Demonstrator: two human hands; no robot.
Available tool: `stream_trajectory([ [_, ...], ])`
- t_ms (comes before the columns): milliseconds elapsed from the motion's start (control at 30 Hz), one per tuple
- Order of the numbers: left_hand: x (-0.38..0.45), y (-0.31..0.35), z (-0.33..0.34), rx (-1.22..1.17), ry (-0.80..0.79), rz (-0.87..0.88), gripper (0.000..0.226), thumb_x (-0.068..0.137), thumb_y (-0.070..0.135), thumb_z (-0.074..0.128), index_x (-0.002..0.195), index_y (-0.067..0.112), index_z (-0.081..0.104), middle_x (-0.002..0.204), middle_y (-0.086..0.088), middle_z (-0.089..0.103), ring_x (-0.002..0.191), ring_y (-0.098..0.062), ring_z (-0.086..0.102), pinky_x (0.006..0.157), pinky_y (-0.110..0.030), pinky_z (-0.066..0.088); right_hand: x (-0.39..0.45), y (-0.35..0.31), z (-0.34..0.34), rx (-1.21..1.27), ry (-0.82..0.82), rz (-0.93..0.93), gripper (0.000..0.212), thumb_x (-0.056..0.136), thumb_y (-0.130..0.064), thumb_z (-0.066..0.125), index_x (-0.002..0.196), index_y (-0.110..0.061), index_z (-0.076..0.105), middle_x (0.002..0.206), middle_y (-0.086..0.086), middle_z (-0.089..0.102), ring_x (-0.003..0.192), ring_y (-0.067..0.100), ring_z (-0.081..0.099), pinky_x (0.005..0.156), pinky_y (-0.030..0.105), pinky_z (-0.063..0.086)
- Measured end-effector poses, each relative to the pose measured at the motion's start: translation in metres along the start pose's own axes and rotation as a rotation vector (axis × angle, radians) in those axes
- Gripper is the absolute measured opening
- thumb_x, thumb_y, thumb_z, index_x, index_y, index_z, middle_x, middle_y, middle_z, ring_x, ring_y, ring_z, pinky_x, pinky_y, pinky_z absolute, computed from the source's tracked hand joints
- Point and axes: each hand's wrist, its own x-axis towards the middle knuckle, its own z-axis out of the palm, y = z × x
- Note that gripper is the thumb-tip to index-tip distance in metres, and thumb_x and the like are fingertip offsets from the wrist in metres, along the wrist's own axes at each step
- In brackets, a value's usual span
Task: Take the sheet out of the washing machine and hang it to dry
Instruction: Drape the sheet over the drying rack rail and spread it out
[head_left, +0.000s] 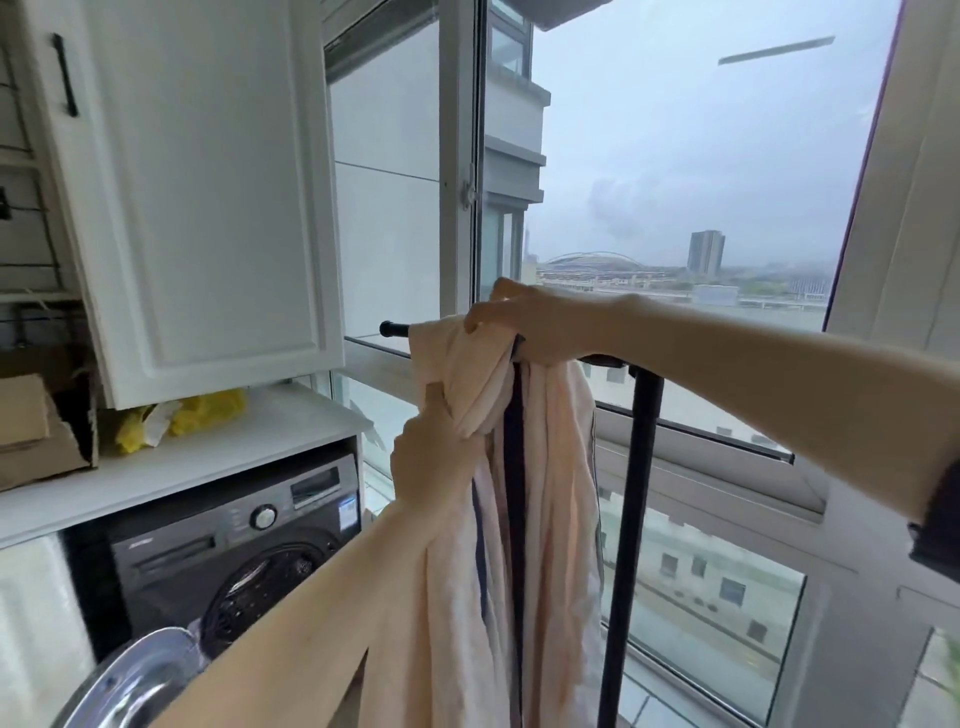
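Beside a high window, both hands, left hand (434, 457) and right hand (524, 325), clutch the bunched sheet (519, 519) over the rack bar (397, 329); spreading it likely comes next.

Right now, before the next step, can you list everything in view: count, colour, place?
sheet: one, pale pink with dark stripes, bunched over the rack's top bar, hanging down
drying rack: one, black, in front of the window
washing machine: one, dark grey, under the white shelf, lower left, door open
wall cabinet: one, white with a black handle, upper left
yellow bag: one, on the shelf under the cabinet
cardboard box: one, brown, far left of the shelf
window: large, white-framed, city view behind
left hand: grips the sheet below the bar
right hand: pinches the sheet at the bar
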Motion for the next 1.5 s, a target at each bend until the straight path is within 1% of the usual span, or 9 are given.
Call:
stream_trajectory([
  [267, 0.047, 0.044, -0.041, 0.059, 0.239, 0.278, 0.030, 0.082, 0.013, 0.059, 0.109, 0.023, 0.051, 0.082, 0.005, 0.063, 0.073, -0.019, 0.059, 0.058, -0.032, 0.046, -0.012, 0.020, -0.010, -0.002, 0.227, 0.136, 0.020, 0.091, -0.017, 0.038, 0.094, -0.036, 0.040, 0.082, 0.002, 0.061, 0.069, 0.025, 0.061, 0.062, 0.047, 0.056],
  [467, 0.068, 0.087, -0.032, 0.120, 0.110, 0.339, 0.041, 0.084, 0.005, 0.053, 0.121, 0.019, 0.058, 0.117, -0.005, 0.062, 0.105, -0.026, 0.059, 0.081, -0.031, 0.047, -0.039, 0.045, -0.022, 0.185, 0.072, 0.444, 0.029, 0.093, -0.017, 0.057, 0.121, -0.022, 0.053, 0.100, 0.010, 0.057, 0.070, 0.021, 0.057, 0.041, 0.025, 0.044],
  [567, 0.047, 0.085, -0.017, 0.150, -0.162, 0.397, 0.059, 0.082, 0.041, 0.067, 0.135, 0.023, 0.048, 0.130, -0.001, 0.053, 0.126, -0.023, 0.044, 0.104, -0.032, 0.033, -0.052, 0.045, -0.023, 0.328, -0.085, 0.414, 0.032, 0.092, -0.016, 0.057, 0.124, -0.021, 0.058, 0.116, 0.006, 0.062, 0.092, 0.019, 0.062, 0.070, 0.032, 0.057],
  [733, 0.047, 0.056, -0.023, -0.207, -0.241, 0.249, 0.070, 0.075, 0.076, 0.045, 0.134, 0.038, 0.049, 0.133, 0.014, 0.043, 0.135, -0.022, 0.032, 0.110, -0.050, 0.032, -0.064, 0.011, -0.015, 0.172, 0.201, 0.162, 0.026, 0.096, -0.017, 0.048, 0.118, -0.014, 0.062, 0.119, 0.002, 0.064, 0.102, 0.013, 0.057, 0.085, 0.022, 0.043],
  [867, 0.064, 0.032, -0.029, -0.203, -0.180, 0.212, 0.062, 0.071, 0.059, 0.052, 0.126, 0.030, 0.055, 0.127, 0.002, 0.053, 0.122, -0.021, 0.046, 0.104, -0.046, 0.039, -0.068, -0.016, -0.003, -0.073, 0.280, 0.110, 0.028, 0.099, -0.019, 0.041, 0.120, -0.009, 0.056, 0.109, 0.007, 0.062, 0.089, 0.019, 0.061, 0.069, 0.022, 0.051],
  [1033, 0.078, -0.007, -0.030, -0.361, -0.103, -0.056, 0.065, 0.076, 0.035, 0.075, 0.129, 0.011, 0.046, 0.117, -0.007, 0.056, 0.103, -0.021, 0.056, 0.080, -0.031, 0.048, -0.058, -0.047, 0.030, -0.421, 0.372, 0.186, 0.027, 0.098, -0.017, 0.044, 0.120, -0.005, 0.053, 0.108, 0.013, 0.062, 0.095, 0.028, 0.061, 0.081, 0.036, 0.054],
  [1267, 0.082, -0.042, -0.035, -0.869, -0.709, -0.277, 0.037, 0.086, 0.034, 0.068, 0.115, 0.011, 0.062, 0.110, -0.007, 0.069, 0.100, -0.025, 0.065, 0.085, -0.037, 0.055, -0.043, -0.078, 0.060, -0.348, 0.498, 0.503, 0.046, 0.092, -0.022, 0.054, 0.130, 0.003, 0.051, 0.128, 0.024, 0.055, 0.125, 0.039, 0.048, 0.109, 0.044, 0.037],
  [1400, 0.080, -0.054, -0.038, -0.941, -0.939, -0.215, 0.030, 0.085, 0.026, 0.070, 0.111, 0.011, 0.066, 0.106, -0.005, 0.073, 0.099, -0.023, 0.068, 0.089, -0.037, 0.054, -0.043, -0.111, 0.065, -0.263, 0.527, 0.661, 0.034, 0.096, -0.019, 0.043, 0.124, -0.003, 0.053, 0.131, 0.014, 0.050, 0.123, 0.032, 0.044, 0.105, 0.043, 0.037],
  [1500, 0.074, -0.056, -0.040, -0.872, -1.022, -0.172, 0.032, 0.083, 0.017, 0.073, 0.112, 0.005, 0.066, 0.106, -0.008, 0.073, 0.100, -0.024, 0.069, 0.092, -0.039, 0.054, -0.047, -0.142, 0.067, -0.166, 0.732, 0.738, 0.042, 0.082, -0.003, 0.063, 0.120, -0.006, 0.045, 0.119, 0.010, 0.041, 0.107, 0.038, 0.051, 0.089, 0.051, 0.047],
])
